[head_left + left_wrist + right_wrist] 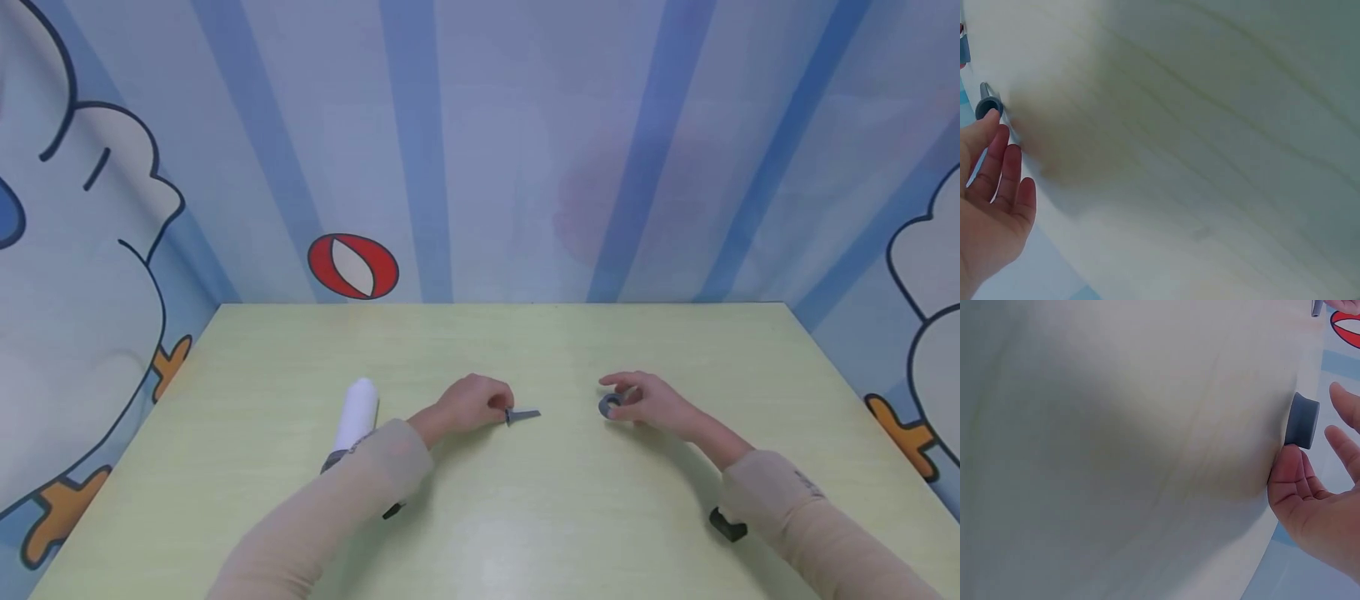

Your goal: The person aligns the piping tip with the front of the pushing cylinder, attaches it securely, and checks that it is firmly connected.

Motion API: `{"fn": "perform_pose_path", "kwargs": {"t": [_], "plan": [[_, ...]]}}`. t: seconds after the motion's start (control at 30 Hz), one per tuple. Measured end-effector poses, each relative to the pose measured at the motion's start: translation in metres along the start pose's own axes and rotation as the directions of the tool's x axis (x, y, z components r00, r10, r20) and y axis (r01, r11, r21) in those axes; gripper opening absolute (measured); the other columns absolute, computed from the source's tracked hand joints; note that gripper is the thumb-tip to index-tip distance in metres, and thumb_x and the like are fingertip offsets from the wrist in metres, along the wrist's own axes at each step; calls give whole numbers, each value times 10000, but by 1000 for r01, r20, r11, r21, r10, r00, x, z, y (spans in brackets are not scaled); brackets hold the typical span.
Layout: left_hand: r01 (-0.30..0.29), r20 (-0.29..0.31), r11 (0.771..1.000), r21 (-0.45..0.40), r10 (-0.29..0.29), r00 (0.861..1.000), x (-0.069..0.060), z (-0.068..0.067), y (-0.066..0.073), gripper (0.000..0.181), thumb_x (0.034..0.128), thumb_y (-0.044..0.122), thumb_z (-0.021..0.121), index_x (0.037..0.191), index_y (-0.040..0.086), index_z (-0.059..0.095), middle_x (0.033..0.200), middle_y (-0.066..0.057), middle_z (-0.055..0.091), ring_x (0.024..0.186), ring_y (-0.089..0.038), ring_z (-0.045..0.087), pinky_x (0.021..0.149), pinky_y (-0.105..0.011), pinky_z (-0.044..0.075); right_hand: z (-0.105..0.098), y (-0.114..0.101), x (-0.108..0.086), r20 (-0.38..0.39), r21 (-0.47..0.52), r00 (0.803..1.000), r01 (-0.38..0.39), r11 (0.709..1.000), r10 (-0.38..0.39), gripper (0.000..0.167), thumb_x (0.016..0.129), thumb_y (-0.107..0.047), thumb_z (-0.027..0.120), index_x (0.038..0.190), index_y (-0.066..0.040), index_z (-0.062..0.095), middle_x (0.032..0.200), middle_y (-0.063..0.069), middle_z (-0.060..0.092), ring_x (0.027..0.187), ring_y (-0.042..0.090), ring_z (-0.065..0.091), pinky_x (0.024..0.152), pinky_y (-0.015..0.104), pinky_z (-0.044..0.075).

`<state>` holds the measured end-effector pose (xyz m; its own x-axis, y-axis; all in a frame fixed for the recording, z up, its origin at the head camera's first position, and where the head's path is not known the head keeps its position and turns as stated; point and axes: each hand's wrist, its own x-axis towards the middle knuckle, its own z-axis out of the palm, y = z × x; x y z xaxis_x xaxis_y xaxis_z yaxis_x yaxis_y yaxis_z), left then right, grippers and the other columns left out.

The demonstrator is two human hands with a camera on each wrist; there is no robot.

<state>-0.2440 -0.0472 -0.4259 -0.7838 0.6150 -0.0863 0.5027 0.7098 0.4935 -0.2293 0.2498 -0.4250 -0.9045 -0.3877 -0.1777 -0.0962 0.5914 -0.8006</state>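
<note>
A person's two bare hands reach in from the near edge over a pale table [555, 517], each at a small grey part. The left hand [472, 402], near the middle, pinches a slim grey nozzle [525, 414] by its wider, round end; the narrow spout points right. The right hand [654, 404], well apart to the right, has its fingers spread wide around a grey ring [603, 407] lying flat on the table, hole upward, with a fingertip touching its side. Both parts look like smooth, stiff plastic, probably light, not fragile, and a little slippery. The nozzle's broad end seems its surest hold, since the thin spout offers less to grasp and could twist in the fingers. The ring appears waisted in the right wrist view; thumb and finger set opposite each other in that waist should grip it well. On the left, partly behind the sleeve, lies a white cylinder [358, 412] with a grey near end, likely bulkier and apt to roll.
</note>
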Motion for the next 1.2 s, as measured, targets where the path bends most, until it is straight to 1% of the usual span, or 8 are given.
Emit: {"fn": "perform_pose_path", "kwargs": {"t": [0.17, 0.5, 0.63, 0.7, 0.83, 0.9, 1.0, 1.2], "plan": [[-10, -31, 1000, 8, 10, 999, 2, 5, -1, 47, 800, 117, 624, 827, 147, 647, 804, 43, 635, 727, -83, 509, 716, -232, 412, 2, 1, 3, -14, -53, 1000, 7, 999, -7, 481, 779, -132, 653, 1212, 1, 491, 1089, 244, 472, 773, 195, 498, 597, 305, 452], [-7, -65, 1000, 0, 7, 998, 2, 9, -1, 53, 802, 116, 618, 816, 150, 655, 806, 43, 640, 747, -82, 529, 722, -223, 420, 5, -2, 6, -34, -123, 999, 4, 992, -8, 426, 757, -119, 670, 1149, -5, 547, 1041, 210, 502, 766, 192, 478, 593, 295, 428], [-14, -85, 999, -49, 10, 996, 2, 5, -4, 62, 803, 114, 621, 820, 153, 666, 813, 46, 649, 758, -83, 544, 751, -239, 438, 6, -3, 6, -37, -152, 999, 7, 988, -13, 403, 755, -110, 668, 1128, -1, 561, 1003, 190, 513, 770, 192, 476, 601, 289, 420], [-38, -112, 997, -66, 31, 993, 0, 0, -5, 68, 799, 110, 628, 818, 159, 670, 798, 57, 649, 746, -68, 548, 745, -230, 443, 6, -4, 6, -42, -169, 999, 4, 986, -12, 396, 753, -112, 670, 1120, -3, 569, 988, 177, 520, 776, 192, 474, 610, 285, 412], [-20, -116, 993, -113, 7, 993, -4, -9, -2, 63, 800, 98, 629, 819, 142, 670, 795, 39, 657, 753, -77, 559, 757, -245, 446, 5, -4, 5, -47, -176, 999, -4, 984, -5, 396, 751, -125, 674, 1115, -3, 576, 980, 162, 525, 785, 194, 471, 618, 282, 405], [25, -105, 991, -133, -39, 994, -6, -12, 1, 58, 804, 93, 624, 829, 122, 668, 806, 18, 660, 756, -95, 555, 763, -256, 444, 5, -4, 5, -52, -172, 999, -3, 985, -6, 402, 752, -129, 674, 1121, -3, 576, 1001, 166, 532, 802, 196, 485, 625, 280, 416], [55, -115, 988, -146, -72, 991, -11, -16, 6, 56, 806, 91, 621, 833, 113, 665, 807, 10, 660, 744, -92, 543, 739, -249, 438, 4, -6, 5, -56, -155, 998, 10, 988, -19, 409, 763, -131, 663, 1137, 3, 564, 1053, 188, 537, 843, 216, 509, 646, 280, 433], [80, -118, 979, -185, -103, 988, -14, -19, 6, 52, 809, 101, 620, 829, 131, 658, 806, 20, 651, 739, -91, 533, 718, -244, 429, 4, -15, 4, -45, -63, 998, 46, 997, -49, 442, 791, -138, 638, 1181, 33, 517, 1089, 222, 519, 851, 207, 554, 687, 289, 467]]}}
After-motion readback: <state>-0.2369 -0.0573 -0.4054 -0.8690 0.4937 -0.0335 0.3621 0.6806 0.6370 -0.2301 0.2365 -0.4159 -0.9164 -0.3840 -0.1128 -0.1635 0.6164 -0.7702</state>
